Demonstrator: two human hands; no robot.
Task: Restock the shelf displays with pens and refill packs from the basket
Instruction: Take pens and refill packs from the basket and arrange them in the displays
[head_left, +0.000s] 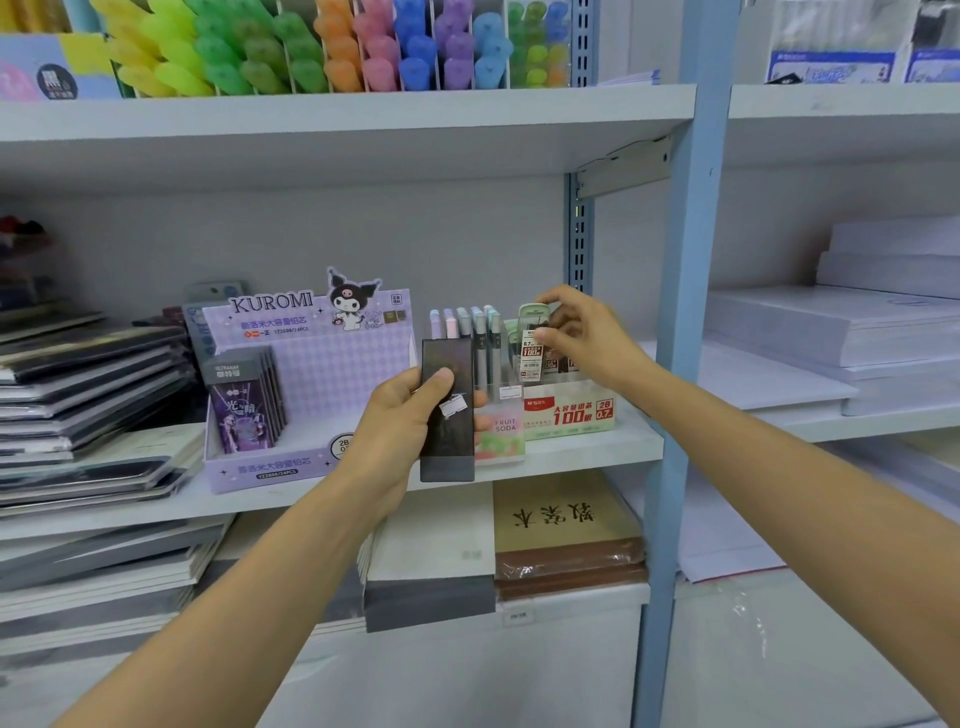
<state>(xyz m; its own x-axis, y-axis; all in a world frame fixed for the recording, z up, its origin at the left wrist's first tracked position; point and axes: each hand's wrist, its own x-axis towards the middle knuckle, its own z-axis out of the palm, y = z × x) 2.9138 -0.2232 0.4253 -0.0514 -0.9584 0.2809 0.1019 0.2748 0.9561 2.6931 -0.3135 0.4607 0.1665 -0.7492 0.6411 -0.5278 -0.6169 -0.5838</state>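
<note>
Currently: refill pack held at the lead display

The right hand (582, 340) pinches a green-capped refill pack (531, 332) between the thumb and curled fingers. The pack is upright at the top of the red-and-white lead display box (569, 410). Whether its lower end rests in the box cannot be told. Further packs of the same kind stand in that box.

The left hand (408, 421) grips a dark flat pack (447, 431), with the fingers wrapped behind it and the thumb pressed on its front. This pack is held upright at 9 o'clock of the lead box, in front of the Fruit Soda pen display (501, 434). Pastel pens (467, 327) stand in that display, at 12 o'clock of the dark pack.

At 9 o'clock of the left hand sits the purple Kuromi display box (311, 374), with dark purple packs (247, 410) standing at its left end. All three displays stand on the middle shelf (592, 451).

Stacked notebooks (78, 384) lie at 9 o'clock of the Kuromi box. Highlighters (311, 47) fill the shelf at 12 o'clock, and white paper stacks (831, 322) lie at 3 o'clock.
</note>
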